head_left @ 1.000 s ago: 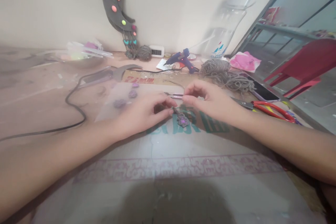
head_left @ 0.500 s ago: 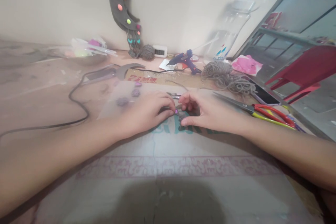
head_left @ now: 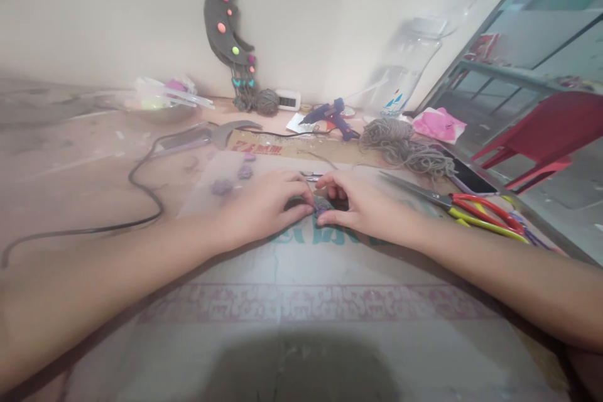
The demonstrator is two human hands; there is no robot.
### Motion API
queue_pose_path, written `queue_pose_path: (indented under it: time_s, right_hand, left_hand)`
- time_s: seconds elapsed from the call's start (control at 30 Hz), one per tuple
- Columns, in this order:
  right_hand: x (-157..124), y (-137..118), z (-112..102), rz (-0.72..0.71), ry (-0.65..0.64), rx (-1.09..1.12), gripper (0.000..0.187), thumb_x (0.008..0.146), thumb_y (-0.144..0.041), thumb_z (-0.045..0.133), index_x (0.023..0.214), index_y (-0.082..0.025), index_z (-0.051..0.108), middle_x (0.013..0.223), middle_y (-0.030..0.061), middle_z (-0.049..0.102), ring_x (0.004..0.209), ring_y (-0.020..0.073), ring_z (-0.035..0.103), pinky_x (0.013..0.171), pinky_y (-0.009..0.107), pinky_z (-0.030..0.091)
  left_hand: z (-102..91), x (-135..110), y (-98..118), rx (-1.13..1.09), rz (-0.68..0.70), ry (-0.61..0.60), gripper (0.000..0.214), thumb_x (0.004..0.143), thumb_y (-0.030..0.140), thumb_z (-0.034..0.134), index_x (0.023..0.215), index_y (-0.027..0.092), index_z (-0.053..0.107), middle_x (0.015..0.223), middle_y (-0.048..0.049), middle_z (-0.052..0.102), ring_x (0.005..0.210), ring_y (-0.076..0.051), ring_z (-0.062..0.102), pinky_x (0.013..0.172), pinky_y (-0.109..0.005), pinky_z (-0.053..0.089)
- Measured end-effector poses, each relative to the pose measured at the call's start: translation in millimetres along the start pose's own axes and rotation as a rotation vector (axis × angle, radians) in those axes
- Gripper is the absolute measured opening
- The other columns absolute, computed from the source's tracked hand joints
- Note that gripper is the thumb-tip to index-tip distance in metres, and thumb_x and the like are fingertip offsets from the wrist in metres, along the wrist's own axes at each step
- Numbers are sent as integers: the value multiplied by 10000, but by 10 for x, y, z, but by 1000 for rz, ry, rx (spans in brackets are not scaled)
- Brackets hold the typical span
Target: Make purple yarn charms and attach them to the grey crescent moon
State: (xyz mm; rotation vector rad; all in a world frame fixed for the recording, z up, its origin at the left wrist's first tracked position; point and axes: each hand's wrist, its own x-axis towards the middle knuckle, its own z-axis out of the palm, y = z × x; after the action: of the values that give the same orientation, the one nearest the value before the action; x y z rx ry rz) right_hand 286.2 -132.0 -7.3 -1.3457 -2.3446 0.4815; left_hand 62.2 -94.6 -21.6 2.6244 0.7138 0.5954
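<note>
Between my two hands, low over the board, is a small purplish-grey yarn piece point(head_left: 322, 206). My left hand point(head_left: 277, 200) has its thumb and forefinger closed together on the left side of this piece. My right hand point(head_left: 355, 198) curves around the other side, its thumb at the lower edge and its fingers apart from the thumb. Just beyond the fingertips lies a slim metal tool point(head_left: 311, 176), partly covered. Several small purple clumps point(head_left: 221, 186) like the held piece rest left of my left hand.
A covered cardboard board point(head_left: 301, 301) lies beneath my forearms. Large scissors point(head_left: 471, 210) with red and yellow handles, grey yarn point(head_left: 405, 147) and a phone point(head_left: 466, 169) are at right. Behind stand a glue gun point(head_left: 332, 118), a clear jug point(head_left: 400, 69) and a grey crescent ornament point(head_left: 223, 25).
The pink bead seen at my left fingertips no longer shows; the yarn piece now appears there. My right thumb has moved slightly left, closer to the left hand. The whole view has shifted a little.
</note>
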Motion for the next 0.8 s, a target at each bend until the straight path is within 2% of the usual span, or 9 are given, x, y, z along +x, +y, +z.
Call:
queue_pose_path:
  time_s: [0.1,0.2,0.47,0.57,0.63,0.73,0.8]
  right_hand:
    - [7,16,17,-37,15,-26,452,764,-409,793,1089,-164,596,890,26,573,782,170,520,703,288,409]
    - [1,2,1,-42,1,-53,419,777,-413,783,1060,-160,606,906,37,578,798,174,521,716,291,406]
    - [4,13,3,-54,-11,-23,264,816,-393,743,844,-183,587,818,14,569,740,153,503,689,277,390]
    - [4,26,27,-56,23,38,261,832,-371,717,767,-194,538,772,1,564,696,140,498,655,268,390]
    - [0,9,35,-21,52,100,226,848,-340,691,773,-201,529,733,-12,574,664,135,510,632,264,396]
    - [-15,-44,35,15,123,195,68,875,-247,618,887,-209,563,751,-16,642,686,143,582,668,275,442]
    - [-28,-79,35,-1,157,226,113,881,-213,589,993,-216,572,803,-8,686,735,154,627,721,292,471]
  left_hand:
    - [-1,1,5,8,-1,1,140,955,271,540,907,185,640,976,-52,645,955,-204,596,885,-356,459]
    - [-7,-3,32,-9,-58,24,160,973,281,491,919,186,608,955,-47,654,922,-205,596,845,-358,460]
    - [-30,-16,86,-40,-166,71,192,985,281,416,934,185,574,895,-40,656,851,-205,614,791,-361,476]
    - [-35,-34,94,-107,-180,115,195,974,273,432,1106,194,552,1008,-47,673,890,-196,647,816,-354,500]
    - [-42,-43,99,-126,-142,149,295,953,302,494,1231,203,513,1138,-66,664,999,-207,649,884,-363,501]
    - [-52,-41,98,-77,-41,145,420,907,413,605,1270,214,534,1266,-90,633,1175,-248,588,1009,-403,452]
    - [-50,-31,86,-54,2,124,453,883,461,641,1257,217,566,1291,-97,625,1212,-259,565,1043,-418,431]
